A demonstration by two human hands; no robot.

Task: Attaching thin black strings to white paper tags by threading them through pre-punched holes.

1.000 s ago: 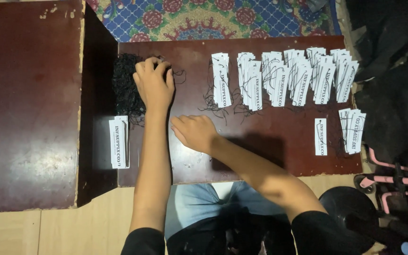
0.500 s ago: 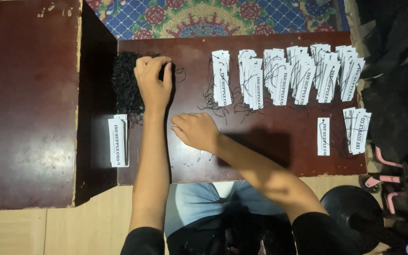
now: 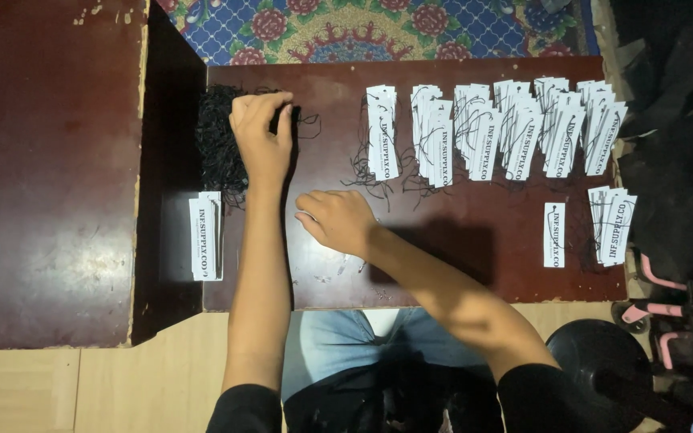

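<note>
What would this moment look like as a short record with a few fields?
Surface: low dark wooden table
Left hand: fingers bent onto a heap of black strings
Right hand: resting on the table, palm down, whether it holds anything cannot be told
Near left edge: small stack of white tags
Far side: rows of white tags with strings
Right side: single tag beside another small stack

Home workspace: low wooden table (image 3: 443,281), floral rug (image 3: 362,28), paper tags (image 3: 507,128).
</note>
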